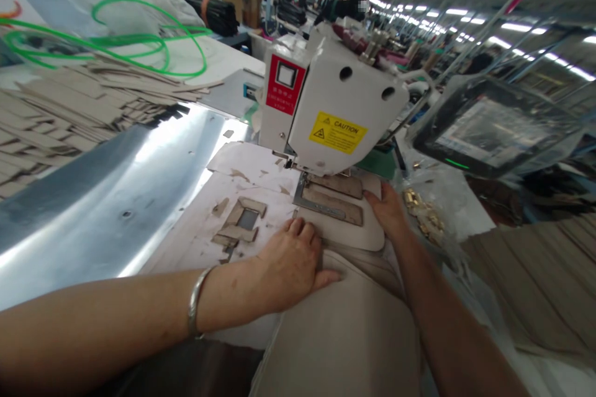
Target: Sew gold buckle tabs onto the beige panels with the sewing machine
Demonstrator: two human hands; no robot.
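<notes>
Pale leather-like panel (344,237) under sewing machine head (330,99), metal template (321,201) on top; my left hand (288,267) open, pressed flat on its near edge; my right hand (386,211) open on its right side, gripping nothing; looks light, limp; best held flat by edges
</notes>
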